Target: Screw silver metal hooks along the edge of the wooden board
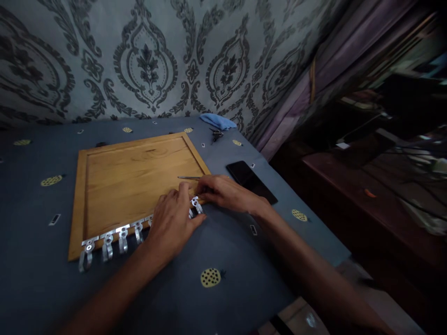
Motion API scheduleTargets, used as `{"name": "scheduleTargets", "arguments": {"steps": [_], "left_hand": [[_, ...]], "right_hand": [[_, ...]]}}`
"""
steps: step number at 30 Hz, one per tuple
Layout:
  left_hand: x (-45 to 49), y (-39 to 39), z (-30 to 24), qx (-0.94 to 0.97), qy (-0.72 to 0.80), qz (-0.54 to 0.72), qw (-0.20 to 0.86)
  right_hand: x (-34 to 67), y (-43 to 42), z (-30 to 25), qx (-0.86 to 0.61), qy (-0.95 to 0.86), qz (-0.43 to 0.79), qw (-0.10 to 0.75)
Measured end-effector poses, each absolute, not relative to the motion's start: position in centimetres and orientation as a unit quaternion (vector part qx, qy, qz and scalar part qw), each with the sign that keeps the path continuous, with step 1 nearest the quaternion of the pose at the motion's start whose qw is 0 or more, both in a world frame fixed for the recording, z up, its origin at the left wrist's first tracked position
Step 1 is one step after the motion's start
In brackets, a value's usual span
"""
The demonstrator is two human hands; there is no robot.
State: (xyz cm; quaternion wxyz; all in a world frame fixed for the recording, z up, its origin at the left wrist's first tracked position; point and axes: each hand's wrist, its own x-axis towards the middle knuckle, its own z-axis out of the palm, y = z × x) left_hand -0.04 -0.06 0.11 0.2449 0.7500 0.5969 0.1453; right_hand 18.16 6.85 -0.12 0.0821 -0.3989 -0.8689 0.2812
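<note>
A wooden framed board [139, 163] lies on the cloth-covered table, with a metal hook rail [122, 231] along its near edge. My left hand [172, 216] is closed over the right part of that rail, thumb on the near side and fingers above the board. At the rail's right end, my right hand [225, 191] has its fingers pinched together close to the last hook; what they hold is hidden. A thin metal rod [188, 177], perhaps a screwdriver shaft, sticks out over the board beyond my right hand. Its other end is hidden behind the fingers.
To the right of the board lies a dark phone or tablet [246, 176]. A blue cloth [218, 121] and a small dark object [216, 135] are near the patterned wall. Past the table's right edge is a dark reddish surface [335, 186] with clutter and cables.
</note>
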Motion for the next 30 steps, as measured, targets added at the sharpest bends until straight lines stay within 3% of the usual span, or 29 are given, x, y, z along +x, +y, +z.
{"name": "scheduleTargets", "arguments": {"steps": [14, 21, 30], "left_hand": [[-0.1, -0.1, -0.5, 0.760, 0.590, 0.170, 0.214], [-0.2, -0.1, -0.4, 0.754, 0.588, 0.176, 0.232], [-0.2, -0.1, -0.7, 0.744, 0.598, 0.183, 0.237]], "right_hand": [[17.9, 6.3, -1.2, -0.405, -0.858, 0.274, 0.157], [17.1, 7.0, 0.0, -0.347, -0.904, 0.226, 0.110], [16.7, 8.9, 0.8, -0.266, -0.923, 0.270, 0.063]]}}
